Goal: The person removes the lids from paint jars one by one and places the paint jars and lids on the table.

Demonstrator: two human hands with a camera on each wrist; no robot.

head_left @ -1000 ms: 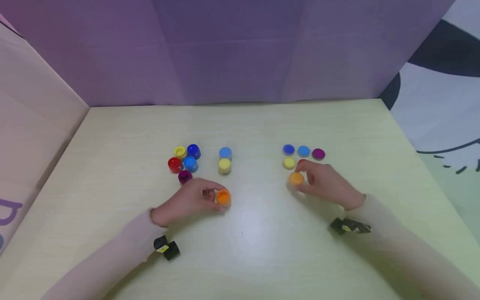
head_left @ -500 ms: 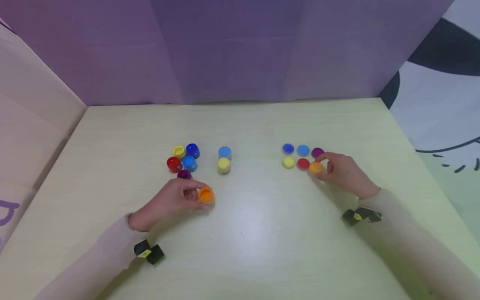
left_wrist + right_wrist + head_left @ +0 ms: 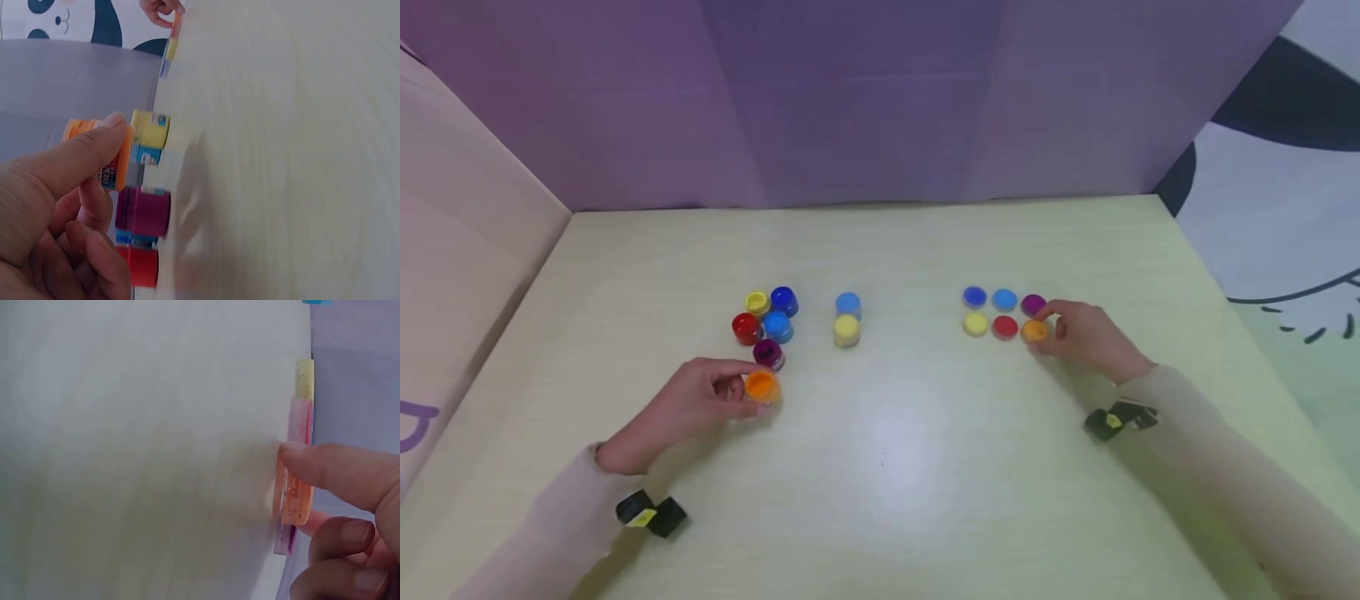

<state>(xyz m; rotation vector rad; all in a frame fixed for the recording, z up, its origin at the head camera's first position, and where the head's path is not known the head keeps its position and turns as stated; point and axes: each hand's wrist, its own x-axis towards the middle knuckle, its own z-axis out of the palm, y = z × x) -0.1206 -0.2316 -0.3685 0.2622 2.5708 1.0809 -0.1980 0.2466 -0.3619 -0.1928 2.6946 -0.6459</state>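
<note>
My left hand (image 3: pixel 688 400) pinches an uncapped orange paint jar (image 3: pixel 762 387) between thumb and fingers, in front of the uncapped purple jar (image 3: pixel 768 354). In the left wrist view the orange jar (image 3: pixel 115 172) looks raised off the tabletop, with part of its label showing between the fingers. Over on the right, my right hand (image 3: pixel 1090 337) holds an orange lid (image 3: pixel 1035 331) by its edges, beside the red lid (image 3: pixel 1005 327) and in front of the purple lid (image 3: pixel 1033 305). The right wrist view shows this orange lid (image 3: pixel 297 500) slightly tilted, at or close to the table.
Uncapped red (image 3: pixel 747 329), yellow (image 3: pixel 757 302), dark blue (image 3: pixel 784 301) and light blue (image 3: pixel 778 327) jars cluster at left. Capped light blue (image 3: pixel 848 302) and yellow (image 3: pixel 847 330) jars stand centrally. Dark blue (image 3: pixel 974 297), light blue (image 3: pixel 1004 300) and yellow (image 3: pixel 975 323) lids lie rightward.
My left hand has carried the orange jar left, toward the uncapped jars. The right hand has brought the orange lid right and slightly back, past the red lid, which is now uncovered.
</note>
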